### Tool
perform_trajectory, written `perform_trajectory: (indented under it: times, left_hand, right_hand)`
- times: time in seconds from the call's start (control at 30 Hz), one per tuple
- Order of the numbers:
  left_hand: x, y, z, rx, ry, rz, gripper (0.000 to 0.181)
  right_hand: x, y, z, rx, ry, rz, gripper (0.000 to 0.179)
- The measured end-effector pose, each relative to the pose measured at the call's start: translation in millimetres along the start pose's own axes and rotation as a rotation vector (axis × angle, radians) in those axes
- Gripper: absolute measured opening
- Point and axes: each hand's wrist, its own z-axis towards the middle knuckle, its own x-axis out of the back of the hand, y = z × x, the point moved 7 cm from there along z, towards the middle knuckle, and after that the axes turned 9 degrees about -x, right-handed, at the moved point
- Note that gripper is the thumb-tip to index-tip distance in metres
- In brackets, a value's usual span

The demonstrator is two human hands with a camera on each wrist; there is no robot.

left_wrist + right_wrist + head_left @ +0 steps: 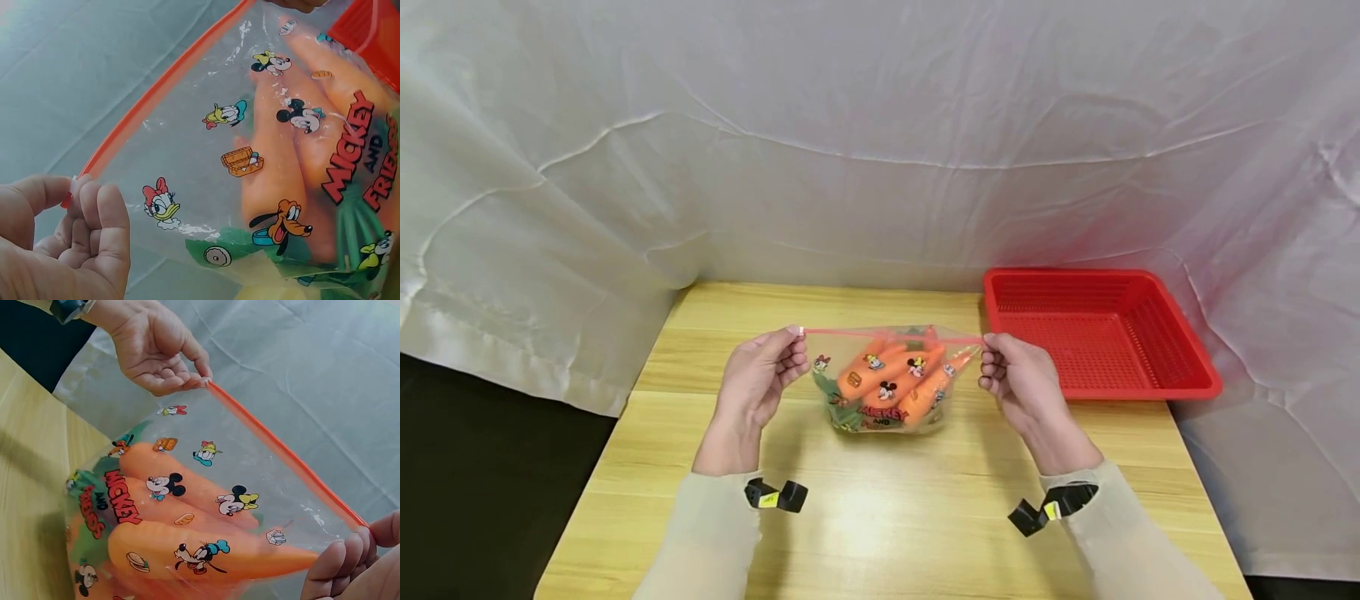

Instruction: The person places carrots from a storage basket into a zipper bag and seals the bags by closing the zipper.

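Note:
Between my hands hangs a clear zip bag (880, 379) printed with cartoon characters and the words "Mickey and Friends". Several orange carrots (181, 544) with green tops show through its plastic. A red zip strip (169, 81) runs taut along the upper edge. My left hand (756, 375) pinches one end of the strip, where a small white slider (74, 187) sits at the fingertips. At the opposite end, my right hand (1018, 371) pinches the corner between thumb and fingers. Whether the bag's bottom touches the table cannot be told.
A red plastic basket (1097, 333) with slotted walls stands at the table's back right, close to my right hand. The wooden table (865, 533) lies below. Pale cloth (880, 142) hangs behind and at the sides.

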Motion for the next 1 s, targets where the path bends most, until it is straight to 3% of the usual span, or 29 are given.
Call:
perform_trajectory:
  times: [0.5, 0.77, 0.9, 1.0]
  left_hand:
    - [-13.5, -15.4, 50.8, 0.060, 0.041, 0.047, 0.017]
    - [-10.1, -25.1, 65.9, 0.075, 0.040, 0.047, 0.020]
    - [-12.1, -32.1, 64.8, 0.069, -0.009, 0.128, 0.028]
    - [-16.3, -39.9, 59.0, 0.048, -0.063, 0.275, 0.033]
  right_hand:
    - [3.2, -13.4, 52.3, -0.015, 0.068, 0.035, 0.021]
    - [-0.8, -16.4, 69.1, -0.039, 0.080, 0.042, 0.022]
    - [1.7, -16.0, 77.0, -0.049, 0.079, 0.044, 0.020]
    - [4.7, -13.3, 81.5, -0.029, 0.081, -0.006, 0.021]
